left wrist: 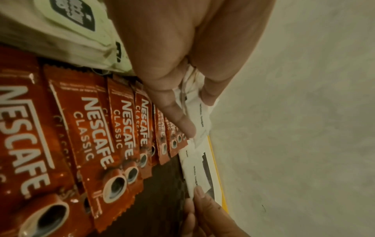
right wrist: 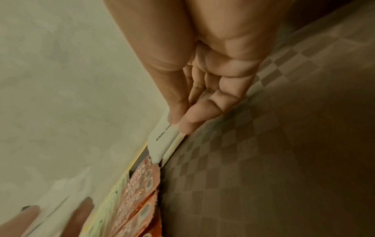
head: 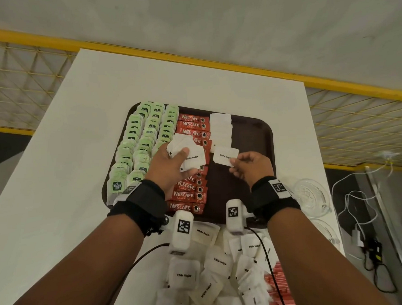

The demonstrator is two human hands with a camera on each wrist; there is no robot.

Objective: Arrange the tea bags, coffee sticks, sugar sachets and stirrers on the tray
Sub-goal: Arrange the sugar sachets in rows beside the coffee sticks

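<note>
A dark brown plastic tray (head: 259,135) lies in the middle of a white rectangular table (head: 62,141). Along the tray's left edge run three overlapping columns of pale green paper tea bags (head: 145,136); just right of them a column of red Nescafe coffee sticks (head: 189,126) reaches from the far edge to the near edge. Right of the sticks, at the far end, sits a short overlapping column of white paper sugar sachets (head: 221,130), while the tray's right part is bare.

The person's left hand (head: 167,168) hovers over the coffee column, thumb and fingers clasped round a bunch of white sugar sachets (head: 183,153); the left wrist view shows the thumb (left wrist: 178,115) pressing the bunch (left wrist: 199,115) against the fingers. The right hand (head: 250,165) pinches a single white sachet marked "White Sugar" (head: 226,156) by its near corner, holding it at the near end of the sachet column; in the right wrist view thumb and forefinger (right wrist: 188,121) close on that sachet (right wrist: 164,144).

On the table's near edge lies a loose heap of white sugar sachets (head: 215,275), with red-and-white stirrers (head: 279,281) at its right. Two clear glass dishes (head: 311,195) stand by the table's right edge.
</note>
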